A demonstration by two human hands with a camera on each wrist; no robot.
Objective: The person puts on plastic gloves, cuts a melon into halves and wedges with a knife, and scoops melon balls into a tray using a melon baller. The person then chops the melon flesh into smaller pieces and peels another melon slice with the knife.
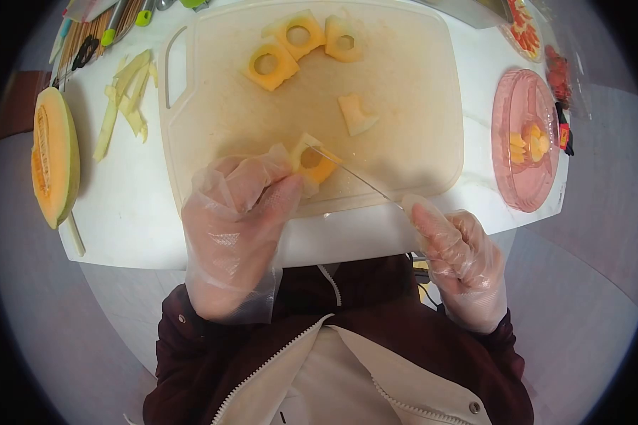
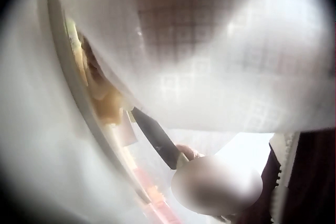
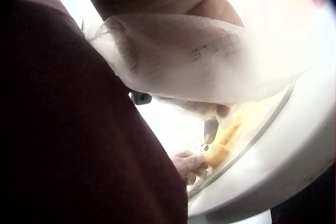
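Observation:
Both hands wear clear plastic gloves. At the near edge of the cutting board (image 1: pixel 404 152), my left hand (image 1: pixel 237 212) pinches a square piece of orange melon (image 1: pixel 325 170) with a round hole through it. My right hand (image 1: pixel 461 251) grips a knife (image 1: pixel 365 183), its handle hidden in the fingers. The thin blade points left, and its tip overlaps the top of the held piece in the head view. In the left wrist view the broad side of the knife blade (image 2: pixel 156 139) shows; the glove covers much of that view.
Several holed melon pieces (image 1: pixel 285 68) lie at the board's far side, with a small curved offcut (image 1: pixel 358 117) nearer. Rind strips (image 1: pixel 124 99) and a cut melon (image 1: pixel 53 159) are at left. A pink tray (image 1: pixel 507 170) with melon bits stands at right.

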